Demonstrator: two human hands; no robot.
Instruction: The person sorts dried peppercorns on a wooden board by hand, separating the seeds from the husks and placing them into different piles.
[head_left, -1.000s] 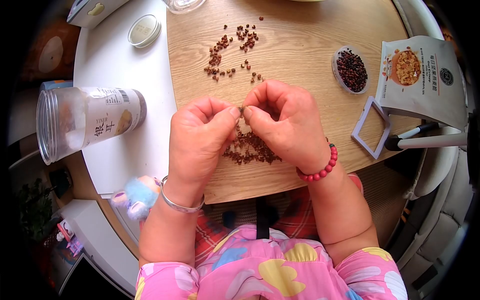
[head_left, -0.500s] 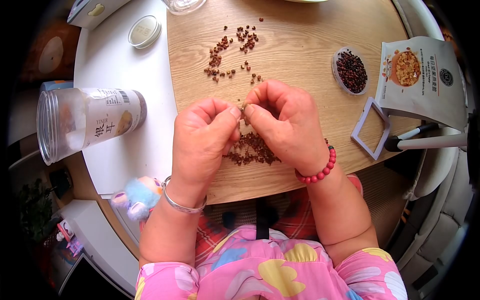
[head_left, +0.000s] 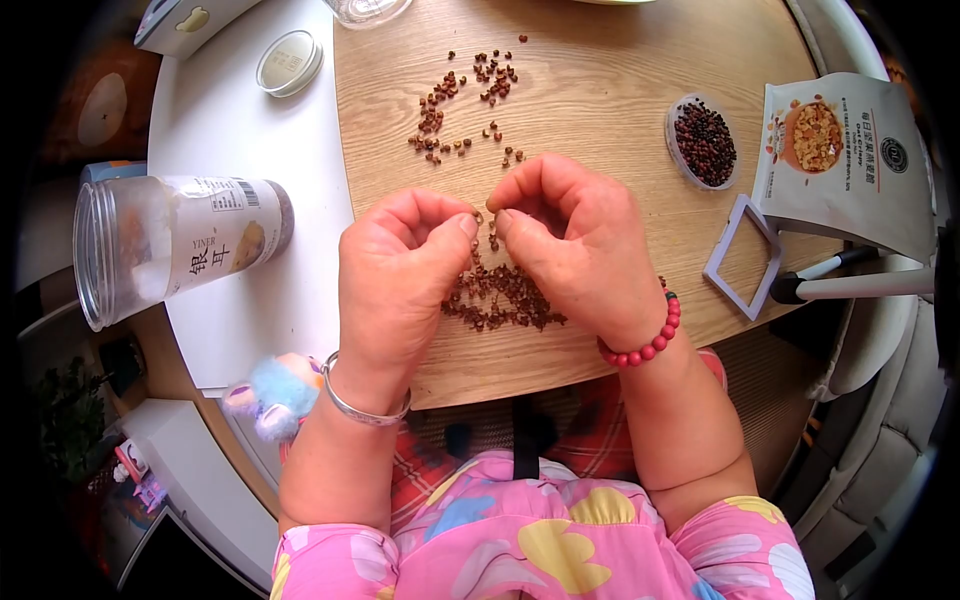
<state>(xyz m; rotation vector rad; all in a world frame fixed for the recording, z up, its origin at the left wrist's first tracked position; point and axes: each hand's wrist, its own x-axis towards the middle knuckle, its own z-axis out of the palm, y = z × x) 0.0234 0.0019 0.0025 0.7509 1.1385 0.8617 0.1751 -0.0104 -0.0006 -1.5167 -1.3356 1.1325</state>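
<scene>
Wooden bench (head_left: pixel 610 75): carrying the pods and husks; a white surface (head_left: pixel 250 130) is running along its left side.
Jar (head_left: pixel 225 235): standing out over the white surface, its rim facing the view's left edge, holding pale and brownish contents.
Pouch (head_left: pixel 830 165): sitting at the bench's right side, near the dish.
Left hand (head_left: pixel 400 260): pinching a small brown piece (head_left: pixel 478 218) between closed thumb and forefinger.
Right hand (head_left: pixel 582 245): hovering just beside, thumb and forefinger almost meeting; whether they are gripping anything, cannot tell.
Husk pile (head_left: pixel 503 300): lying on the bench between and below the hands, which are partly covering it.
Purple frame (head_left: pixel 724 235): resting beside the pouch.
Clear dish (head_left: pixel 670 140): holding dark, round grains.
Round lid (head_left: pixel 289 62): lying on the white surface.
Reddish-brown pods (head_left: pixel 430 120): scattering beyond the fingertips.
</scene>
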